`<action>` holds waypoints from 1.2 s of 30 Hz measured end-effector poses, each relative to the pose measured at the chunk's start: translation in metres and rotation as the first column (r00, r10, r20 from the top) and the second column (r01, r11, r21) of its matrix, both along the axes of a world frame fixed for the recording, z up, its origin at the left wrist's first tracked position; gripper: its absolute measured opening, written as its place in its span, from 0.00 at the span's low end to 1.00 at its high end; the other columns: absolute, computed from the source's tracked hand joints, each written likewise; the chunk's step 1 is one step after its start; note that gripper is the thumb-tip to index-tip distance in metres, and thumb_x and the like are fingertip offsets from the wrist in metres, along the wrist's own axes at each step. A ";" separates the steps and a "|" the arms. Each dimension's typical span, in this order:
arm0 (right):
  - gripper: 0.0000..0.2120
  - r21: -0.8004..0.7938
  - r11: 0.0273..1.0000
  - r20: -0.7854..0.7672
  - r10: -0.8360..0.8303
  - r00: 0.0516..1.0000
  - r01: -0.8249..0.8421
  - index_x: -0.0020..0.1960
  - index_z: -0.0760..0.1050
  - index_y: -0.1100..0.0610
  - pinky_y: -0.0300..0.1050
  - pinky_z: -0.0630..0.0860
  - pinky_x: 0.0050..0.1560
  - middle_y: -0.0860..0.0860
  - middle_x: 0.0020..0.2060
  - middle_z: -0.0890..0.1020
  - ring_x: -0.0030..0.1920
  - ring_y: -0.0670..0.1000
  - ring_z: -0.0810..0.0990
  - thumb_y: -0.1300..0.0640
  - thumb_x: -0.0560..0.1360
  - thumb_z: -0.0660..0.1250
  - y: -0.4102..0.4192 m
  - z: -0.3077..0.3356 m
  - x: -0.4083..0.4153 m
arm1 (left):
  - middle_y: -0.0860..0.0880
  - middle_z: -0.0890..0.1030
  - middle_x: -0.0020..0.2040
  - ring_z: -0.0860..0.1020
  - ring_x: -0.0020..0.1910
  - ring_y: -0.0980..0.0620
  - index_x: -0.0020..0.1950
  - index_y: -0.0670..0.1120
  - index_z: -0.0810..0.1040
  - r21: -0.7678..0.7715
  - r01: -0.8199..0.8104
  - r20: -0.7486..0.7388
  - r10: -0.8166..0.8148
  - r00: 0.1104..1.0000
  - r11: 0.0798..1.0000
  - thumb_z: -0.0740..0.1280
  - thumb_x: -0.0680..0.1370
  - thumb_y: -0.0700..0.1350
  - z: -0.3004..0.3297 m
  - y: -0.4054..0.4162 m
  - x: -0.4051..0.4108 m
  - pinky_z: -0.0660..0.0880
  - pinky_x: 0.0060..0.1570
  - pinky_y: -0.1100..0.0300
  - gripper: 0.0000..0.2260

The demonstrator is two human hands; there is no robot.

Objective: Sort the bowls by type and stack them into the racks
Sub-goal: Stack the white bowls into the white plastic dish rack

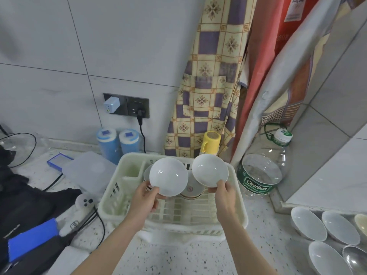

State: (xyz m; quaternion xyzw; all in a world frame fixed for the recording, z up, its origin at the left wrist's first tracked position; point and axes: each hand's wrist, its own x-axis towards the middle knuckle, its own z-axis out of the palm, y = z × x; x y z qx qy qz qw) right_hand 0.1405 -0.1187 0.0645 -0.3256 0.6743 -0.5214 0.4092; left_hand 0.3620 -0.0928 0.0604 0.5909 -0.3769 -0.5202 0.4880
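My left hand grips the lower rim of a plain white bowl, tilted so its inside faces me. My right hand pinches the lower edge of a second plain white bowl, also tilted toward me. Both bowls hang above a cream plastic dish rack. Behind and below them, a small stack of bowls with a red mark and brown rim rests inside the rack, partly hidden. Several more white bowls lie at the right edge of the counter.
A large clear water bottle stands right of the rack, a yellow cup behind it. Two blue canisters and a clear lidded box sit to the left. Black cloth, cables and a white controller crowd the left counter.
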 end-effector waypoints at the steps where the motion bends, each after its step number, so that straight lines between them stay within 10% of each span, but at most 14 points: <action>1: 0.07 0.017 1.000 -0.015 0.005 1.000 -0.005 0.46 0.74 0.49 0.43 0.66 0.37 0.54 0.36 0.84 0.43 0.48 0.77 0.54 0.76 0.58 -0.003 -0.003 0.002 | 0.43 0.86 0.36 0.68 0.21 0.56 0.57 0.52 0.75 -0.002 0.002 -0.015 -0.002 1.000 1.000 0.63 0.79 0.39 -0.002 -0.004 0.002 0.65 0.20 0.64 0.10; 12: 0.10 0.080 0.996 -0.104 0.033 0.994 -0.025 0.51 0.77 0.55 0.45 0.69 0.39 0.53 0.35 0.82 0.41 0.50 0.79 0.55 0.77 0.58 -0.014 -0.032 0.010 | 0.51 0.76 0.25 0.68 0.21 0.58 0.60 0.52 0.76 -0.069 0.016 -0.109 -0.024 0.994 0.997 0.65 0.79 0.38 -0.011 -0.046 0.002 0.65 0.21 0.65 0.13; 16: 0.09 0.060 0.998 -0.099 0.011 0.995 -0.005 0.49 0.77 0.56 0.45 0.68 0.38 0.51 0.33 0.81 0.36 0.49 0.75 0.55 0.76 0.59 -0.020 -0.034 0.012 | 0.37 0.83 0.39 0.66 0.18 0.57 0.60 0.49 0.76 -0.040 -0.026 -0.122 0.021 0.992 0.999 0.65 0.78 0.38 -0.012 -0.056 0.005 0.63 0.19 0.66 0.12; 27: 0.15 0.044 0.992 -0.164 0.123 0.979 -0.117 0.62 0.70 0.53 0.42 0.70 0.37 0.56 0.43 0.84 0.33 0.40 0.81 0.57 0.76 0.58 -0.024 -0.039 0.016 | 0.42 0.86 0.38 0.64 0.18 0.57 0.66 0.43 0.71 -0.025 -0.083 -0.169 0.078 0.982 0.996 0.63 0.78 0.39 -0.017 -0.061 0.009 0.63 0.19 0.67 0.16; 36: 0.20 0.157 0.965 -0.249 0.243 0.938 -0.208 0.70 0.64 0.54 0.42 0.71 0.38 0.50 0.30 0.83 0.38 0.45 0.81 0.58 0.79 0.57 -0.023 -0.041 0.021 | 0.42 0.86 0.38 0.64 0.18 0.57 0.69 0.45 0.71 -0.009 -0.080 -0.184 0.077 0.980 0.997 0.64 0.78 0.38 -0.016 -0.060 0.009 0.64 0.19 0.67 0.19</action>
